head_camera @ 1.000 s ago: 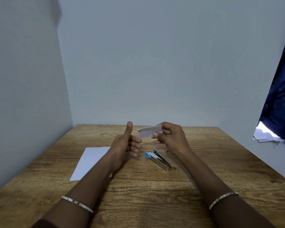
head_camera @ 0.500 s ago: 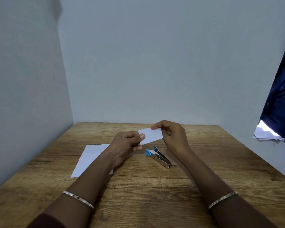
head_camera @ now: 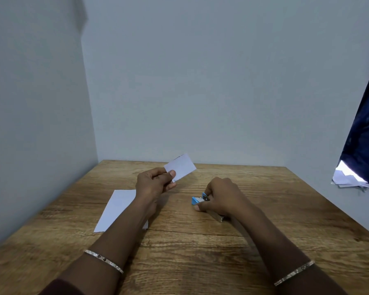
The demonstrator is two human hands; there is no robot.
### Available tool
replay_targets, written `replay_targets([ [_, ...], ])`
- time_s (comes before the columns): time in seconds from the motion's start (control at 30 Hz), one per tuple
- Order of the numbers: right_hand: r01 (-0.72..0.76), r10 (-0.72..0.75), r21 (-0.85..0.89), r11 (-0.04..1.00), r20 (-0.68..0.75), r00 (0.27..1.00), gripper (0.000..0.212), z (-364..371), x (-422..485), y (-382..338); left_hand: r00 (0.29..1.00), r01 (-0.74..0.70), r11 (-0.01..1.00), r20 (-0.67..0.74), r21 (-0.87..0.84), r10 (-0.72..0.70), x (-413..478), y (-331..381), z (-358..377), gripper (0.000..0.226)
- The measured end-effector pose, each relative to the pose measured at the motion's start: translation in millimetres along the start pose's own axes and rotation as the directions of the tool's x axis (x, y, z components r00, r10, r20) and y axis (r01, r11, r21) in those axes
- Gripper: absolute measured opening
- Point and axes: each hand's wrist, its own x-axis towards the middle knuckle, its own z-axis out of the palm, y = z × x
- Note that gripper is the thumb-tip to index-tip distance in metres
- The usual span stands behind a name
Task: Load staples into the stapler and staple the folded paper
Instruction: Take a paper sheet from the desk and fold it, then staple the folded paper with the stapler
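One wooden surface (head_camera: 200,262) carries a white sheet (head_camera: 117,207). The left hand (head_camera: 152,185) pinches the folded paper (head_camera: 180,167) in a closed grip above it. The right hand (head_camera: 222,196) closes its grip around the stapler (head_camera: 195,200), which rests on the surface.

Bench (head_camera: 200,262): showing brown wood with darker streaked grain. Folded paper (head_camera: 182,168): showing plain white, a faint dark mark along its top edge. Flat sheet (head_camera: 115,207) near the bench's left edge: showing white. Stapler (head_camera: 197,200): showing a bright blue tip and silver metal body. Bracelets (head_camera: 103,260): gleaming silver. Wall (head_camera: 200,81): showing pale grey-blue. Curtain (head_camera: 366,128): showing dark navy.
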Motion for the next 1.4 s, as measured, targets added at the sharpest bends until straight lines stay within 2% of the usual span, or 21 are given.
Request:
replay_targets([
  [0.1, 0.008, -0.008, 0.003, 1.0, -0.068, 0.998, 0.042, 2.5, -2.2, -0.4, 0.999, 0.014, 0.999, 0.038, -0.04, -0.012, -2.3, 0.0, 2.6, 0.018],
  [0.17, 0.053, -0.047, 0.027, 0.998, -0.202, 0.978, 0.033, 5.2, -4.3, -1.3, 0.998, 0.021, 0.998, 0.066, -0.056, -0.017, -4.0, 0.3, 4.7, 0.021],
  [0.23, 0.142, -0.081, 0.161, 0.977, -0.338, 0.938, 0.026, 8.6, -3.8, -1.5, 0.996, 0.012, 0.998, 0.094, -0.066, -0.006, -5.0, -0.2, 5.9, 0.02],
  [0.3, 0.208, -0.033, 0.451, 0.868, -0.367, 0.93, 0.022, 11.6, -0.8, -0.9, 0.994, -0.008, 0.997, 0.112, -0.08, 0.017, -6.4, 0.4, 6.2, 0.016],
  [0.37, 0.197, -0.011, 0.725, 0.66, -0.252, 0.968, 0.017, 15.4, 2.4, 0.6, 0.991, -0.037, 0.996, 0.121, -0.085, 0.048, -7.7, 1.8, 6.6, 0.01],
  [0.43, 0.15, -0.048, 0.843, 0.517, -0.146, 0.988, 0.016, 21.6, 5.7, 2.5, 0.99, -0.068, 0.995, 0.12, -0.072, 0.077, -9.1, 3.3, 8.1, 0.009],
  [0.63, 0.143, -0.104, 0.914, 0.381, -0.112, 0.988, 0.02, 30.9, 12.1, 5.2, 0.985, -0.125, 0.992, 0.119, 0.015, 0.122, -13.9, 5.7, 9.5, 0.011],
  [0.9, 0.102, -0.103, 0.955, 0.277, -0.076, 0.992, 0.033, 31.8, 14.4, 6.9, 0.976, -0.207, 0.965, 0.105, 0.16, 0.192, -12.7, 6.4, 9.0, 0.024],
  [1.1, 0.065, -0.108, 0.983, 0.169, -0.048, 0.993, 0.03, 33.6, 16.3, 8.4, 0.967, -0.25, 0.95, 0.104, 0.188, 0.233, -14.9, 8.4, 9.8, 0.024],
  [1.4, 0.044, -0.112, 0.989, 0.139, -0.028, 0.993, 0.023, 34.4, 17.1, 9.7, 0.955, -0.287, 0.922, 0.159, 0.261, 0.252, -17.1, 8.7, 11.6, 0.01],
])
